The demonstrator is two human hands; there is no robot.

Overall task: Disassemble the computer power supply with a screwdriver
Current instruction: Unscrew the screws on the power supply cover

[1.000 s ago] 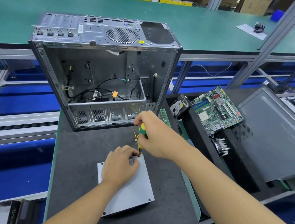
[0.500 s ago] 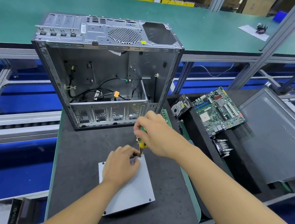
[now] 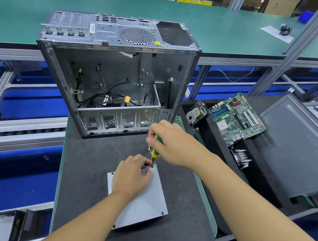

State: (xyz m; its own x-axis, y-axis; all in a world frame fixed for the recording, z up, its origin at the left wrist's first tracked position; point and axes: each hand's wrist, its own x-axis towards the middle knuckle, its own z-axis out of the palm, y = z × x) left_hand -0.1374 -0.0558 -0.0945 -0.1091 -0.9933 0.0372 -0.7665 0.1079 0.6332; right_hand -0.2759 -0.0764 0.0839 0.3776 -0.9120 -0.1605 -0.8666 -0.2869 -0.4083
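The grey power supply box (image 3: 144, 204) lies flat on the dark mat (image 3: 92, 168) in front of me. Dark screws show at its near right, near left and far left corners. My right hand (image 3: 168, 141) grips a green-and-yellow screwdriver (image 3: 155, 152), held nearly upright with its tip at the box's far right corner. My left hand (image 3: 131, 175) rests on the top of the box, its fingertips curled beside the screwdriver tip; whether they pinch a screw is hidden.
An emptied metal computer case (image 3: 120, 71) stands open just behind the box. To the right lie a hard drive (image 3: 195, 114), a green motherboard (image 3: 236, 119), a heatsink fan (image 3: 241, 158) and a grey case panel (image 3: 301, 143). A green conveyor table (image 3: 222, 24) runs behind.
My right hand has shifted slightly on the screwdriver handle, as in turning it. The left hand and the box have stayed in place.
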